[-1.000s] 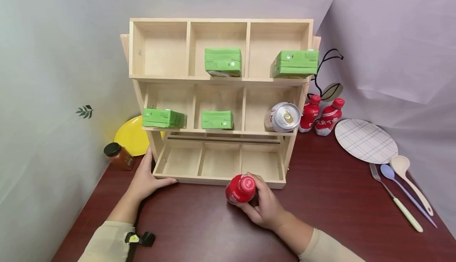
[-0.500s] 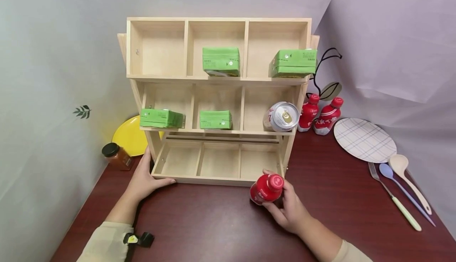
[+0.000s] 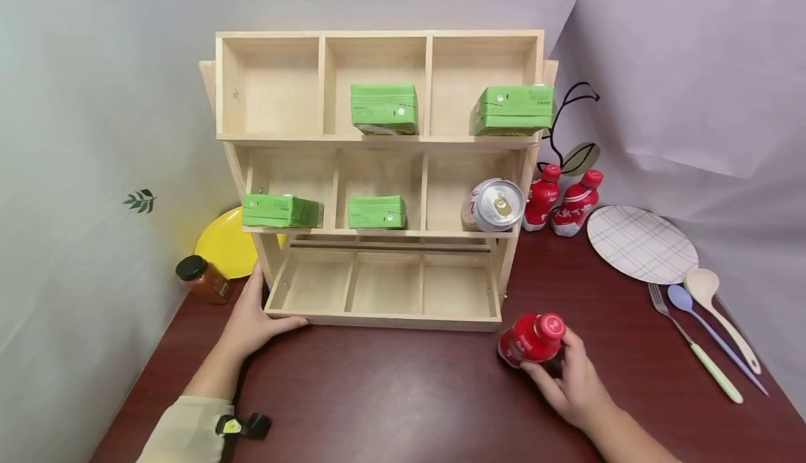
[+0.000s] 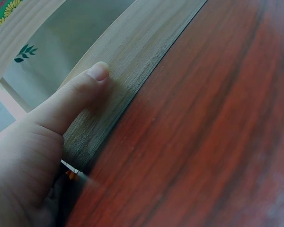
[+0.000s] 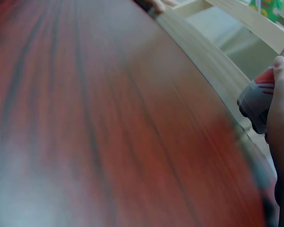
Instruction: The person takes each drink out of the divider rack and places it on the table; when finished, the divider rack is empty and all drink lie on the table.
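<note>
A red-capped, red-wrapped bottle [image 3: 521,340] tilts slightly in my right hand [image 3: 574,382], which grips it from the right, off the shelf's lower right corner. In the right wrist view, the bottle [image 5: 261,94] shows its dark base, with my thumb against its side. My left hand [image 3: 248,319] rests at the lower left corner of the wooden three-tier shelf [image 3: 378,320]. Its straight thumb presses the front board [image 4: 128,56] in the left wrist view; the other fingers lie along the side, partly hidden.
Several green cartons [image 3: 378,212] and a silver can [image 3: 497,204] stand in the upper two tiers. Two red bottles [image 3: 576,204], a checked plate [image 3: 642,244], a fork [image 3: 695,347], a spoon [image 3: 718,337] and a ladle [image 3: 724,323] lie right. A jar [image 3: 204,281] and yellow plate [image 3: 223,243] stand left.
My right hand has carried the red bottle rightward, from in front of the shelf's bottom tier to beyond its right corner. My left hand stays at the shelf's left corner.
</note>
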`<action>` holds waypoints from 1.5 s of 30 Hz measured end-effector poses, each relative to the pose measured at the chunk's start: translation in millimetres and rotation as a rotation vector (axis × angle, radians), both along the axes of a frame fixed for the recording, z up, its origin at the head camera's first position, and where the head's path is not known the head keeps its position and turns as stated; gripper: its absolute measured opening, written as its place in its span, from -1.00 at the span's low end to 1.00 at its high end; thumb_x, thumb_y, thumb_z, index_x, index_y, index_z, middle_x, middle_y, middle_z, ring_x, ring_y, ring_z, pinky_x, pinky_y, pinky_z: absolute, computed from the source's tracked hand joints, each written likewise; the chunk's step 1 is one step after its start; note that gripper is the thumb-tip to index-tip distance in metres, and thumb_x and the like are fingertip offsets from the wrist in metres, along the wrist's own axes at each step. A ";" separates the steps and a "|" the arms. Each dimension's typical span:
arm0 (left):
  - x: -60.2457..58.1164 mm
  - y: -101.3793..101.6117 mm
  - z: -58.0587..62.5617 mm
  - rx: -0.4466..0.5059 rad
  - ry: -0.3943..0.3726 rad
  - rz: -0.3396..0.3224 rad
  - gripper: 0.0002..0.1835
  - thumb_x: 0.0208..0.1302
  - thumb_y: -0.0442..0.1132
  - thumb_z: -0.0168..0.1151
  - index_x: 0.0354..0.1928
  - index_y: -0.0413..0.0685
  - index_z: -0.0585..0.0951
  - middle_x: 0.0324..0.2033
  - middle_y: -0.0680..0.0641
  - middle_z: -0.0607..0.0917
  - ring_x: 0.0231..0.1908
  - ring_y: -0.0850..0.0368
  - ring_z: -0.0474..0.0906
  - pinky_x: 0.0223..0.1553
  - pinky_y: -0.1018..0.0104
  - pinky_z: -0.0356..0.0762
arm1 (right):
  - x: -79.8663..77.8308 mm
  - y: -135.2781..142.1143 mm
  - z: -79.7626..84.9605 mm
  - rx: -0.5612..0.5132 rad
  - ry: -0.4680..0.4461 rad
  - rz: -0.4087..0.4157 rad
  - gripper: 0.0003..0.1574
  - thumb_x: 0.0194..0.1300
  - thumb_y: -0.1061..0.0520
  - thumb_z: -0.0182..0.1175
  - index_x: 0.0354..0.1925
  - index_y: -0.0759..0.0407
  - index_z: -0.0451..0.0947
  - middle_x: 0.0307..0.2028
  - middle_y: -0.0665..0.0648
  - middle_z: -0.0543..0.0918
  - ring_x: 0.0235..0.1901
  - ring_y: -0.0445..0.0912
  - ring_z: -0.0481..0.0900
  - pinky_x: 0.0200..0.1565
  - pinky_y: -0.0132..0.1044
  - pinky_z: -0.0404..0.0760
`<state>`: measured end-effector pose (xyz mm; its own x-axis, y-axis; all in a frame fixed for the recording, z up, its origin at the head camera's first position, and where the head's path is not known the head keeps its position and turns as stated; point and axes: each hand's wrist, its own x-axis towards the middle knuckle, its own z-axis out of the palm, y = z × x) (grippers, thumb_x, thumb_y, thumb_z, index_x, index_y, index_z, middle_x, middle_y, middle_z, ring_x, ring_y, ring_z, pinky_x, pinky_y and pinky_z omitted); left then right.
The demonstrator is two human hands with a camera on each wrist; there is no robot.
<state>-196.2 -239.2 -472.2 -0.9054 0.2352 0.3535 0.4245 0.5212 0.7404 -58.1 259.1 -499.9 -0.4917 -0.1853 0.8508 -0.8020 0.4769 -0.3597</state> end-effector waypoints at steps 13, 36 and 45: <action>-1.1 -1.8 0.1 0.008 0.007 -0.009 0.45 -0.47 -0.16 0.75 0.52 0.11 -0.02 0.31 -0.17 0.31 0.21 -0.02 0.28 0.11 0.57 0.14 | 6.0 4.2 16.0 -0.184 -0.218 -0.218 0.11 -0.23 0.71 0.34 0.29 0.61 0.06 0.07 0.13 0.49 0.05 -0.27 0.51 0.00 -0.48 0.47; -15.8 -14.2 -27.8 0.007 -0.005 0.006 0.52 -0.54 -0.08 0.76 0.52 0.34 -0.07 0.33 0.01 0.28 0.22 0.08 0.28 0.10 0.56 0.18 | -45.0 11.7 35.8 -0.283 -0.503 -0.438 -0.01 0.02 0.50 0.37 0.30 0.48 0.03 0.04 0.35 0.49 -0.04 -0.32 0.49 -0.08 -0.43 0.54; -15.7 -14.1 -26.6 -0.002 -0.007 0.009 0.52 -0.53 -0.06 0.76 0.52 0.36 -0.09 0.33 0.07 0.27 0.22 0.13 0.28 0.10 0.59 0.18 | -78.9 19.5 35.8 -0.320 -0.567 -0.474 -0.03 0.12 0.39 0.36 0.33 0.39 0.00 0.12 0.34 0.48 0.03 0.13 0.52 -0.03 -0.10 0.54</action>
